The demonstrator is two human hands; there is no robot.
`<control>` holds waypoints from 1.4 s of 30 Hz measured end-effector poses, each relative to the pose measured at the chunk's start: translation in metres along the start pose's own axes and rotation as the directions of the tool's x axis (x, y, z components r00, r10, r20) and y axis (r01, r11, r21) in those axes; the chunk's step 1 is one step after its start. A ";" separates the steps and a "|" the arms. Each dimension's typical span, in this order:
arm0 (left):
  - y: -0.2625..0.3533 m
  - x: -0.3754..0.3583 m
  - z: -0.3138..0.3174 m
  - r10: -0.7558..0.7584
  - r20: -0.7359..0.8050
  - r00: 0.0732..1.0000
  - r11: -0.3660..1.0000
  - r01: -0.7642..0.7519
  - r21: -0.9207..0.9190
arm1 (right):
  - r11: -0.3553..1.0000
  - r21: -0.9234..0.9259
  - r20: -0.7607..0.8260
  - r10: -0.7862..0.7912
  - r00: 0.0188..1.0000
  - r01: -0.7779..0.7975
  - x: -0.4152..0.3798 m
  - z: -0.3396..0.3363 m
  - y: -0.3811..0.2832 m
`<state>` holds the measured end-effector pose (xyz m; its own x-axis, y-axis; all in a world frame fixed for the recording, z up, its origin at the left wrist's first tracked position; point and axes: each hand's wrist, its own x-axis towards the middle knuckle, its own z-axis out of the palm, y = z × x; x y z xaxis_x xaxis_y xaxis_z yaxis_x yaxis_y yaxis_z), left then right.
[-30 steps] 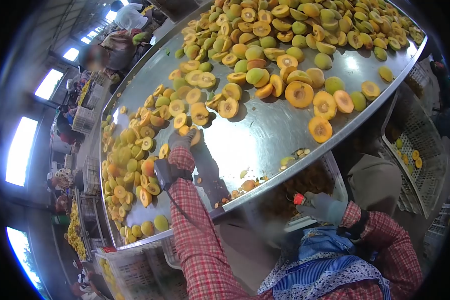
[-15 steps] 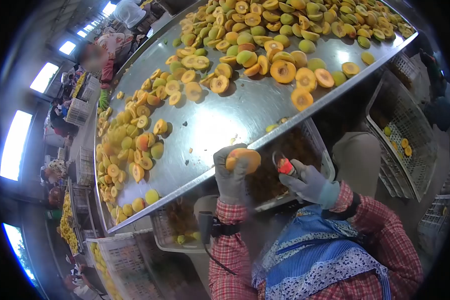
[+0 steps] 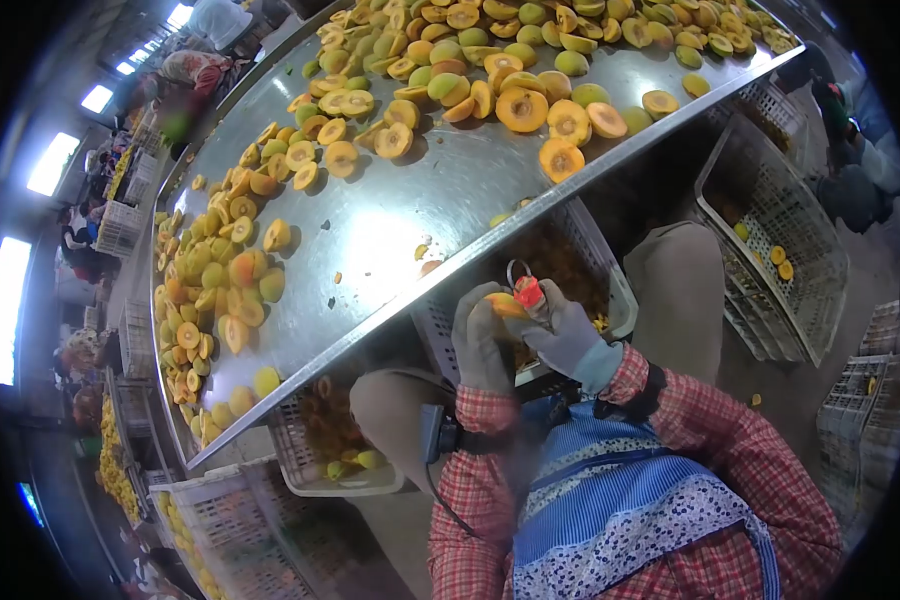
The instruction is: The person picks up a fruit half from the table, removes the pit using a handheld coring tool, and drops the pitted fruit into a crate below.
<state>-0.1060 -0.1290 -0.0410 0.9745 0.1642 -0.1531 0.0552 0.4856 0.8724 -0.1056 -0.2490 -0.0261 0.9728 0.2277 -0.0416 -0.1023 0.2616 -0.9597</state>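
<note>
My left hand (image 3: 480,345), in a grey glove, is closed around a yellow peach half (image 3: 506,305) just off the front edge of the metal table (image 3: 400,215). Close beside it, my gloved right hand (image 3: 572,338) grips a pitting spoon (image 3: 527,292) with a red-wrapped handle and a metal loop on top. The two hands nearly meet, and the tool overlaps the fruit's edge. Behind them a plastic crate (image 3: 622,300) with brownish scraps stands under the table edge.
Halved peaches (image 3: 460,85) lie heaped along the table's far side, with another pile (image 3: 215,285) at its left end. A crate (image 3: 332,488) stands beneath the front edge, and stacked crates (image 3: 820,290) stand to the right. Another person (image 3: 195,75) works across the table.
My left hand has drawn back from the table edge with the peach half, turning it edge-on. My right hand has brought the pitting spoon left, up to the fruit. The view has shifted.
</note>
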 end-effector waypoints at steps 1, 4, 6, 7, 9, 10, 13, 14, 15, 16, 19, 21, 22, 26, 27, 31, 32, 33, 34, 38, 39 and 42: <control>-0.003 0.002 -0.002 -0.032 -0.010 0.999 0.999 0.033 0.036 | 1.000 -0.003 -0.005 0.005 1.000 -0.005 0.003 -0.002 0.004; -0.010 0.004 0.003 -0.089 -0.014 0.996 0.993 0.090 0.073 | 0.977 0.097 -0.153 0.202 0.967 -0.189 0.019 -0.013 0.008; -0.018 0.011 -0.001 -0.073 0.010 0.997 0.988 0.071 0.137 | 0.912 0.127 -0.052 0.398 0.916 -0.390 0.029 -0.026 0.015; -0.021 0.013 -0.003 -0.054 0.028 0.998 0.979 0.047 0.200 | 0.913 0.129 -0.073 0.398 0.915 -0.387 0.030 -0.026 0.021; -0.027 0.012 -0.003 -0.061 -0.021 0.998 0.989 0.063 0.133 | 0.889 0.144 -0.059 0.446 0.893 -0.435 0.028 -0.025 0.014; -0.030 0.012 -0.004 -0.066 -0.067 0.996 0.995 0.071 0.067 | 0.865 0.160 -0.044 0.488 0.872 -0.476 0.026 -0.025 0.008; -0.037 0.019 -0.022 -0.054 -0.126 0.991 0.996 0.063 0.069 | 0.888 0.057 -0.065 0.460 0.886 -0.456 0.009 -0.019 -0.024; -0.038 0.019 -0.022 -0.056 -0.130 0.990 0.995 0.066 0.070 | 0.886 0.058 -0.064 0.464 0.884 -0.460 0.005 -0.017 -0.028; -0.039 0.019 -0.019 -0.049 -0.110 0.993 0.998 0.054 0.040 | 0.869 -0.303 -0.016 0.405 0.914 -0.391 0.001 -0.015 -0.032; -0.040 0.019 -0.017 -0.043 -0.087 0.995 0.999 0.044 0.012 | 0.743 -0.619 0.051 0.363 0.931 -0.256 -0.002 -0.013 -0.033; -0.043 0.019 -0.022 0.051 -0.052 0.997 0.989 -0.043 0.145 | 0.697 -0.690 0.064 0.330 0.942 -0.197 -0.003 -0.010 -0.026; -0.039 0.014 -0.015 0.052 -0.064 0.997 0.996 -0.047 0.081 | 0.673 -0.716 0.053 0.315 0.948 -0.184 -0.003 -0.010 -0.023; -0.036 0.012 -0.012 0.055 -0.075 0.996 0.998 -0.053 0.019 | 0.660 -0.726 0.046 0.330 0.943 -0.195 -0.002 -0.010 -0.023; -0.028 0.008 -0.003 0.091 -0.069 0.993 0.990 -0.083 0.117 | 0.667 -0.720 0.021 0.296 0.955 -0.191 -0.005 -0.006 -0.017; -0.020 0.005 0.006 0.183 -0.084 0.980 0.962 -0.161 0.219 | 0.666 -0.721 0.020 0.295 0.955 -0.191 -0.005 -0.004 -0.018; -0.029 0.004 0.005 0.362 -0.077 0.929 0.890 -0.320 0.324 | 0.710 -0.664 -0.001 0.310 0.951 -0.232 -0.006 -0.001 -0.003; -0.027 0.003 0.006 0.362 -0.078 0.929 0.891 -0.320 0.323 | 0.726 -0.651 -0.003 0.290 0.957 -0.222 -0.006 0.001 -0.001; -0.023 0.002 0.008 0.392 -0.077 0.917 0.850 -0.329 0.411 | 0.724 -0.653 -0.003 0.291 0.957 -0.223 -0.005 0.000 -0.001; -0.022 0.001 0.009 0.420 -0.073 0.905 0.802 -0.332 0.497 | 0.698 -0.664 0.002 0.358 0.934 -0.266 -0.003 -0.001 -0.002; -0.016 0.007 0.007 0.308 -0.211 0.928 0.908 -0.221 0.355 | 0.689 -0.635 0.091 0.517 0.851 -0.351 0.004 -0.004 -0.008; -0.009 0.007 0.008 0.325 -0.147 0.934 0.891 -0.251 0.380 | 0.688 -0.637 0.093 0.517 0.851 -0.349 0.006 -0.003 -0.013; -0.001 0.008 0.014 0.348 -0.074 0.935 0.884 -0.301 0.357 | 0.553 -0.752 0.082 0.618 0.782 -0.359 0.002 -0.001 -0.028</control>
<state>-0.0951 -0.1397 -0.0367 0.9139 0.3861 0.1257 -0.1663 0.0735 0.9833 -0.1003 -0.2565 0.0008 0.6804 0.4164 -0.6030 -0.2492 -0.6424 -0.7247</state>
